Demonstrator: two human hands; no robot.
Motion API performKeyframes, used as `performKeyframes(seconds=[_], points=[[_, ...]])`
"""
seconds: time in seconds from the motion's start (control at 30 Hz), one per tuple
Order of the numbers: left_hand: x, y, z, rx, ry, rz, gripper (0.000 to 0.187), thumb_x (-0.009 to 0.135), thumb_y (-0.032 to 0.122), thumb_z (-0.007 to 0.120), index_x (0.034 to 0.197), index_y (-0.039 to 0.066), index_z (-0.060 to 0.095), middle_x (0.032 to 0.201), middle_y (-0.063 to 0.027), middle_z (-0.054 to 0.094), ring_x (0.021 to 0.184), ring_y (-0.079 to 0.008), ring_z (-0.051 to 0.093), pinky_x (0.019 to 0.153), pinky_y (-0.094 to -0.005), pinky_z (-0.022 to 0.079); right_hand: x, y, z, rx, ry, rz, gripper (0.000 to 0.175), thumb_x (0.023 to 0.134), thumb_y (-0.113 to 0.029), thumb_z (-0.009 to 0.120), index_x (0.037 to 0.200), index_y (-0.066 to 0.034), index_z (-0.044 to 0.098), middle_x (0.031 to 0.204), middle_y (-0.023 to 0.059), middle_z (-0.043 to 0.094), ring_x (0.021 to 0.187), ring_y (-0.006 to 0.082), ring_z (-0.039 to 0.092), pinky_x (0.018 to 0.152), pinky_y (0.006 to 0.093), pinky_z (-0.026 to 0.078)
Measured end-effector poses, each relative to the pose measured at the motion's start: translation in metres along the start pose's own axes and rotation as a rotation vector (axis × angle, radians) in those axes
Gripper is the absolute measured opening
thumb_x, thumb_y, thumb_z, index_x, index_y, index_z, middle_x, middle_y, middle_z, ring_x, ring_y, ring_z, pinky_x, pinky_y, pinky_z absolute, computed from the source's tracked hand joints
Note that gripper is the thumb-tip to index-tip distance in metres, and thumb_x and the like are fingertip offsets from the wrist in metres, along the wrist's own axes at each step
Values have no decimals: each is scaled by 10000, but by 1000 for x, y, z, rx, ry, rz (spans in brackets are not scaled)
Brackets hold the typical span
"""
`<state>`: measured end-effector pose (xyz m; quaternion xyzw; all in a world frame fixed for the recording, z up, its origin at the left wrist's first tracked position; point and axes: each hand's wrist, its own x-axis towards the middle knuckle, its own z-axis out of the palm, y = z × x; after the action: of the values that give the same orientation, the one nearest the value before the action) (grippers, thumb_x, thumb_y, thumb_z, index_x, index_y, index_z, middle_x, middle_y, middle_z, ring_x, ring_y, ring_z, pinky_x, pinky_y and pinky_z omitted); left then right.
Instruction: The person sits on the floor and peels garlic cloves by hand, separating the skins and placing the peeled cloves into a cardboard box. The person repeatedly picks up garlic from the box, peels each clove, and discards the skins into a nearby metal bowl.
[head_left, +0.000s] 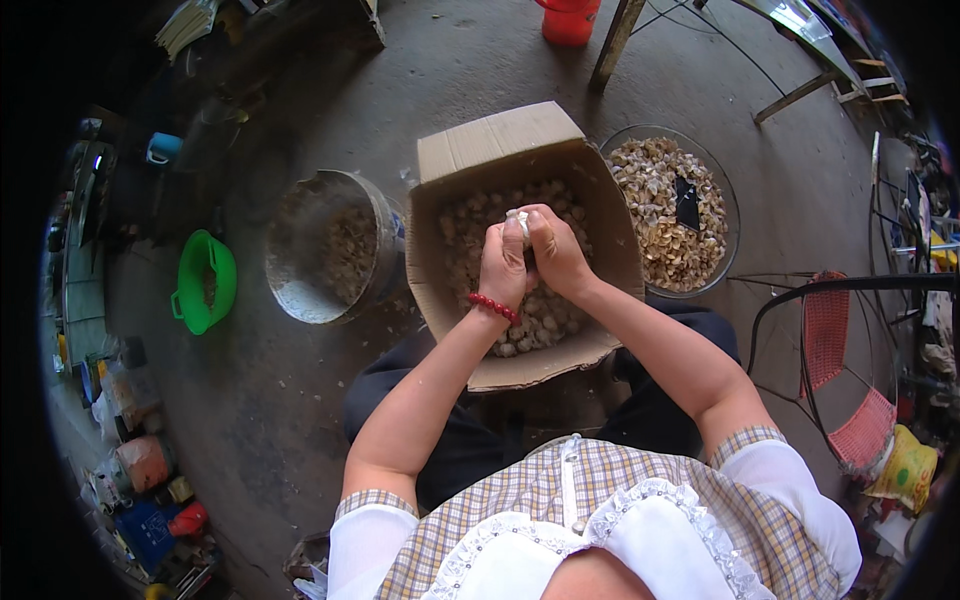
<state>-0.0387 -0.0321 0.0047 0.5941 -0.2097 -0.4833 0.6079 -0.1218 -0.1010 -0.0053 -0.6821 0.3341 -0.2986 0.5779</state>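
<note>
Over an open cardboard box (499, 139), my left hand (501, 259) and my right hand (559, 251) meet on one whitish garlic bulb (523, 223). Both thumbs press against its top, and the fingers hide most of it. A red bead bracelet (493, 307) circles my left wrist. Below the hands, many garlic bulbs (536, 322) cover the bottom of the box. To the right stands a round, wide basin (731, 247) full of separated garlic cloves (660, 217), with a dark flat piece (686, 202) lying on them.
Left of the box is a whitish bucket (289, 289) with papery scraps inside. Farther left sits a green basin (196, 319). A red bucket (568, 26) and wooden table legs (616, 45) stand ahead. On the right is a chair with red woven panels (825, 337).
</note>
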Motion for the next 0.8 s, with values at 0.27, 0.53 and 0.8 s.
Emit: performKeyframes(seconds=[0.27,0.53,0.8], points=[[-6,7,-1,-133,-36,-25,514,949,564,401,1087,80,508,753,10,517,500,-50,428,401,-183,317,4,-8,-3,124,-6,58,472,1002,-411,325,1035,-11,573,883,109,639,799,200,620,744,314,494],[-2,28,-6,-430,-154,-189,481,953,547,393,1089,109,538,776,-27,556,536,-92,496,417,-193,355,17,-27,-23,776,-211,534,428,1001,-411,371,1069,-45,582,824,62,610,575,116,567,510,267,524],[4,47,-20,-557,-249,-427,467,950,544,418,934,103,573,798,-36,607,619,-126,598,482,-239,449,19,-33,-39,1071,-294,737,361,1005,-358,368,1107,-64,550,685,-9,478,478,63,365,452,210,385]])
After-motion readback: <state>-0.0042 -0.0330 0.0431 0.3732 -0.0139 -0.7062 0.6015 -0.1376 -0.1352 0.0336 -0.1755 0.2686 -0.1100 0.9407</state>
